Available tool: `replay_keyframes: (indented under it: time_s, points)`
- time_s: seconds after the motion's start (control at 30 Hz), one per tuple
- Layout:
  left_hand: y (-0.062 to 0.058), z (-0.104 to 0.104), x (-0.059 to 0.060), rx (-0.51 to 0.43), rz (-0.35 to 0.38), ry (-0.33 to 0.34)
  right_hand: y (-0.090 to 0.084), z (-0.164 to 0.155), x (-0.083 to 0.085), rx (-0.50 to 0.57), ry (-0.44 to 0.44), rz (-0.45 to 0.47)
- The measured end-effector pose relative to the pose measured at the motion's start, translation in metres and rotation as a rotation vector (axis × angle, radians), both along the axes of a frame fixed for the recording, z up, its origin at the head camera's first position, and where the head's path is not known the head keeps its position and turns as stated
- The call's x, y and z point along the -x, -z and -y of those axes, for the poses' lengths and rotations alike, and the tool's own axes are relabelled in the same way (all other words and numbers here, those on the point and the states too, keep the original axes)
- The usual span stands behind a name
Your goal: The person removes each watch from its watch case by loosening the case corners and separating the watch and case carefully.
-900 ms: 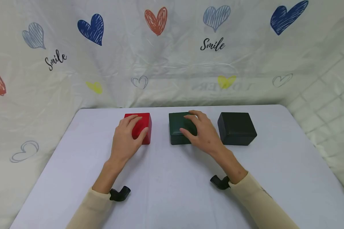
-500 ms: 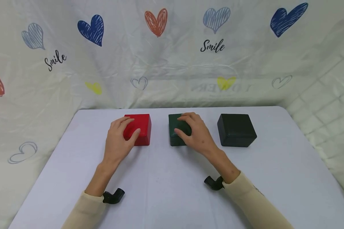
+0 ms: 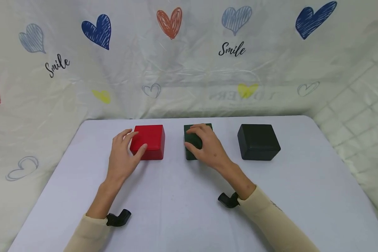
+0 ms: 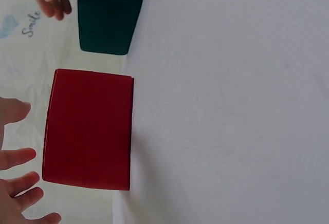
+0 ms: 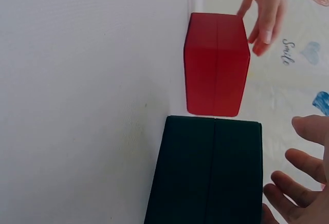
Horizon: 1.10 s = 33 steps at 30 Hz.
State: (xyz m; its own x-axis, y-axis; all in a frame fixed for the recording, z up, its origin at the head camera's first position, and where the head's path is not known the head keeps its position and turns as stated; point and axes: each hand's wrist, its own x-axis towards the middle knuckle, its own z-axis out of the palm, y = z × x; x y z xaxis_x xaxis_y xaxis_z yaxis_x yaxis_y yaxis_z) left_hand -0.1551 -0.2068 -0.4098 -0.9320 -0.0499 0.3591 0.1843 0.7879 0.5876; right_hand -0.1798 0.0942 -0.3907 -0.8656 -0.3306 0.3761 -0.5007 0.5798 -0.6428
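A red box (image 3: 148,140) stands on the white table (image 3: 176,210), with a dark green box (image 3: 193,140) to its right. My left hand (image 3: 121,157) hovers at the red box's left front corner with fingers spread. In the left wrist view its fingers (image 4: 18,157) are clear of the red box (image 4: 87,129). My right hand (image 3: 211,148) is over the green box and hides its right part. In the right wrist view its relaxed fingers (image 5: 298,193) stand apart from the top of the green box (image 5: 211,172). Both boxes are closed.
A black box (image 3: 258,141) stands to the right of the green one, untouched. A sheet printed with hearts hangs behind the table's far edge. Bare tabletop stretches in front of the boxes, between my forearms.
My left hand has slid back and left off the top of the red box and opened. My right hand has drawn left and loosened on the green box. The boxes have stayed in place.
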Motion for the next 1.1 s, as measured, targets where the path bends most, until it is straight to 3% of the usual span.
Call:
replay_keyframes:
  time_s: [0.33, 0.63, 1.1]
  points:
    - [0.006, 0.012, -0.006, -0.052, 0.04, 0.004, 0.003, 0.013, 0.001, 0.013, -0.019, 0.048]
    - [0.007, 0.016, -0.01, -0.102, 0.099, 0.026, 0.002, 0.02, -0.001, 0.035, -0.034, 0.039]
    - [0.014, 0.018, -0.007, -0.165, 0.141, 0.072, -0.002, 0.037, 0.002, 0.081, -0.104, 0.045]
